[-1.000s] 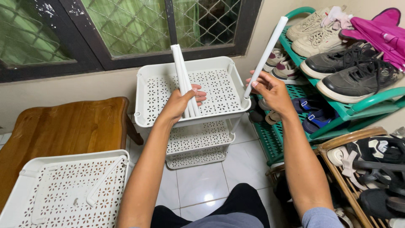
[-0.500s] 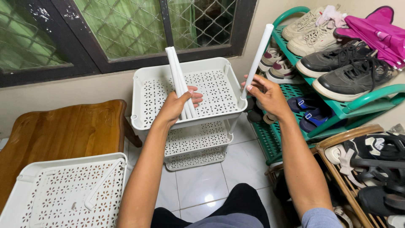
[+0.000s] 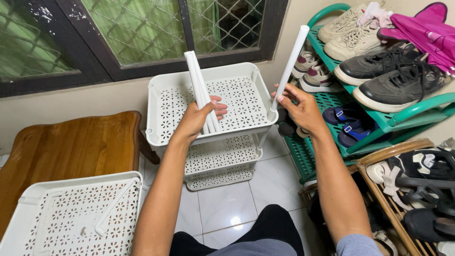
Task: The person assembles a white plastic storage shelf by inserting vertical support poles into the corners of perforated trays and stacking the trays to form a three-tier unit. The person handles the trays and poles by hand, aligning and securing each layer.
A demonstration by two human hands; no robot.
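Pinching one white tube (image 3: 290, 62) upright at the rack's (image 3: 211, 97) corner socket, the right hand (image 3: 298, 108) steadies it, while the left hand (image 3: 196, 119) clasps spare tubes (image 3: 201, 90) clear.

A single head-worn camera looks steeply down and forward from close above the seated person's lap, past both forearms, toward the white perforated plastic tiered rack (image 3: 208, 102) under the dark-framed window (image 3: 142, 35). No second view shares the scene.

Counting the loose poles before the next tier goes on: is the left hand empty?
No, the left hand grips a bundle of white tubes upright over the top tray of the white rack.
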